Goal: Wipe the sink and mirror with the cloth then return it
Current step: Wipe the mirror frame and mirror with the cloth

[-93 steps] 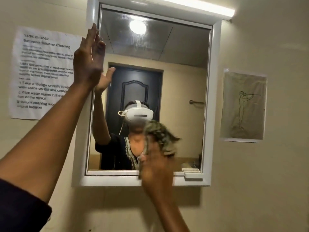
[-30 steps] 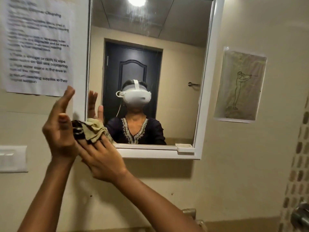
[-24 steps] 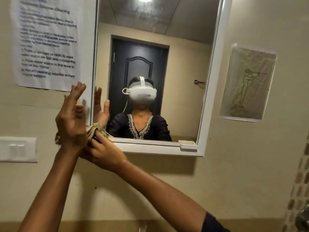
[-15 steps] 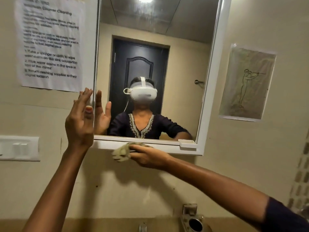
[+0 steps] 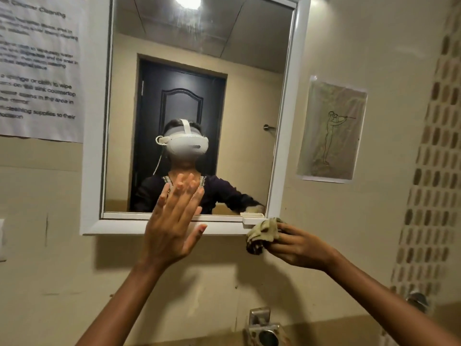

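Note:
The wall mirror (image 5: 244,78) in a white frame fills the upper middle of the head view. My right hand (image 5: 298,245) grips a bunched olive-green cloth (image 5: 262,233) and presses it against the frame's lower right corner, just below a small white tab. My left hand (image 5: 172,221) is raised flat with fingers spread in front of the mirror's bottom edge, holding nothing. The sink is out of view apart from a metal tap fitting (image 5: 264,330) at the bottom edge.
A printed instruction sheet (image 5: 40,68) hangs on the wall left of the mirror. A drawing of a standing figure (image 5: 331,131) hangs to the right. Brown mosaic tiles (image 5: 434,156) run down the far right. A switch plate edge shows at far left.
My right hand has carried the cloth along the mirror's bottom frame from its left corner to its right corner. My left hand has shifted right, from the frame's left side to the middle.

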The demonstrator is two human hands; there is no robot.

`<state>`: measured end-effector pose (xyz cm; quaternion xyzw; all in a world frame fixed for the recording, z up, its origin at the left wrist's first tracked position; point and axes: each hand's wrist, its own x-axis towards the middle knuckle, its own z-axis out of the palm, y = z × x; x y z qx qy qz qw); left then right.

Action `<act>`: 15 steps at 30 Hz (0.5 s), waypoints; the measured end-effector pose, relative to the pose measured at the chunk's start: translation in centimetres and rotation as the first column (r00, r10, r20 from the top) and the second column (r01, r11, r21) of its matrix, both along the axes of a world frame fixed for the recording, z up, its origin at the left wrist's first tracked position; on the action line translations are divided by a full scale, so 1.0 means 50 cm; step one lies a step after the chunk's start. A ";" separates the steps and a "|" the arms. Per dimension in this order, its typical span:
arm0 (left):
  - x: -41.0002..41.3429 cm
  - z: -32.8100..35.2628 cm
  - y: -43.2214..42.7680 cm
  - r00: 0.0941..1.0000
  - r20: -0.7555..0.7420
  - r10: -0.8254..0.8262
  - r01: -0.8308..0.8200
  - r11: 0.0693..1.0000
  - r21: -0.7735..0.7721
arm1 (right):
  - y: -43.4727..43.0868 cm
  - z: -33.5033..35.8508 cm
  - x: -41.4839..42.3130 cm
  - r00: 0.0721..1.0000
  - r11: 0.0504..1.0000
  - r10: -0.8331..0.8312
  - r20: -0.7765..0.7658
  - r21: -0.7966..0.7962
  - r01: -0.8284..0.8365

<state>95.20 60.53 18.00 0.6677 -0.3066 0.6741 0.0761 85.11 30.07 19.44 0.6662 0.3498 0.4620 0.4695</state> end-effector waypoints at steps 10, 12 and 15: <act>0.032 -0.006 -0.025 0.971 -0.024 0.238 -0.239 0.969 -0.058 | 0.154 0.259 0.057 0.880 0.126 0.401 0.256 0.936 -0.329; 0.034 -0.005 -0.024 0.975 -0.027 0.221 -0.223 0.974 -0.050 | 0.176 0.306 0.086 0.888 0.068 0.336 0.314 0.932 -0.355; 0.035 -0.005 -0.025 0.974 -0.020 0.225 -0.226 0.973 -0.050 | 0.181 0.318 0.115 0.929 0.076 0.189 0.320 0.938 -0.338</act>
